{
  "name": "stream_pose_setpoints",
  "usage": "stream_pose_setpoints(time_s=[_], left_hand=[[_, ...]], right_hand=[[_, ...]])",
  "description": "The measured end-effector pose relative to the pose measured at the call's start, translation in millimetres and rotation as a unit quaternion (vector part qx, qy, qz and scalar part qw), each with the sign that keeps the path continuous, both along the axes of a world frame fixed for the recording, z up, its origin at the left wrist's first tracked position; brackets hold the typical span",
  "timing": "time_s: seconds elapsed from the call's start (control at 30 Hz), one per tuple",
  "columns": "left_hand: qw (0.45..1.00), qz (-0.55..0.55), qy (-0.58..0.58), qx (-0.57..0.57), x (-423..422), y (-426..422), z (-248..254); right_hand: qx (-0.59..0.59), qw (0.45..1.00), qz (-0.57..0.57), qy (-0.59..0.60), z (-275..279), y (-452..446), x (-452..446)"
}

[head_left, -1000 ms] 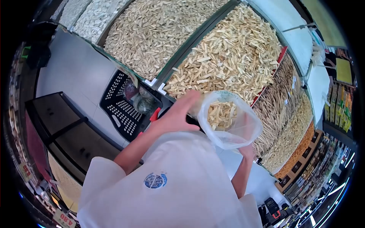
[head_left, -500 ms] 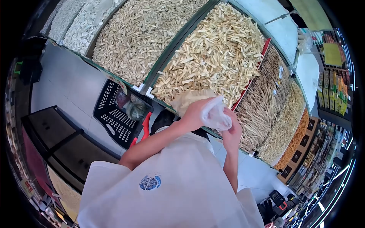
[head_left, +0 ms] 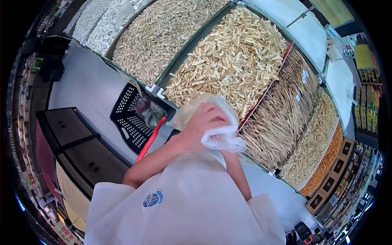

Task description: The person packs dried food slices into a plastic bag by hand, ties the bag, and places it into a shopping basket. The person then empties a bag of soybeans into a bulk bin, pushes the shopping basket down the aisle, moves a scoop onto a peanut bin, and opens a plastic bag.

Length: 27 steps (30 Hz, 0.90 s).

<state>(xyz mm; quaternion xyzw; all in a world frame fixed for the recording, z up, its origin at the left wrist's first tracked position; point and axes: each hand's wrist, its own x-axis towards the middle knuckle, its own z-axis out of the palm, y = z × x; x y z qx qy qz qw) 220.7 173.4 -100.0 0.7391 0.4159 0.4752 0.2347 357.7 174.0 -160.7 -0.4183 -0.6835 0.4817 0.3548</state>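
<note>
The left hand curls its fingers closed over a plastic bag, whose loose folds lie under and beside them. The bag hides the right hand's fingers; their grip cannot be told. Beyond lie pale dried slices.

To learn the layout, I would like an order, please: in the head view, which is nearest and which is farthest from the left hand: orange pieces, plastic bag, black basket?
From the left hand:
1. Plastic bag: touching the hand.
2. Black basket: on its left.
3. Orange pieces: far right.
</note>
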Motion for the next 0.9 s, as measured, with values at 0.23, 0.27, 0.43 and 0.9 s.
stream_pose_setpoints(time_s=[0.23,0.27,0.43,0.9], left_hand=[[0.915,0.195,-0.194,-0.295,-26,-80,-15],[0.938,0.202,-0.136,-0.246,-27,-89,-10],[0.845,0.216,-0.303,-0.384,-31,-118,-12],[0.893,0.11,-0.199,-0.388,-31,-136,-27]], right_hand=[[-0.006,0.967,0.153,0.205,23,-24,-31],[0.0,0.959,0.171,0.227,26,-27,-35],[-0.029,0.947,0.199,0.252,33,-46,-37],[-0.052,0.948,0.311,0.04,74,2,18]])
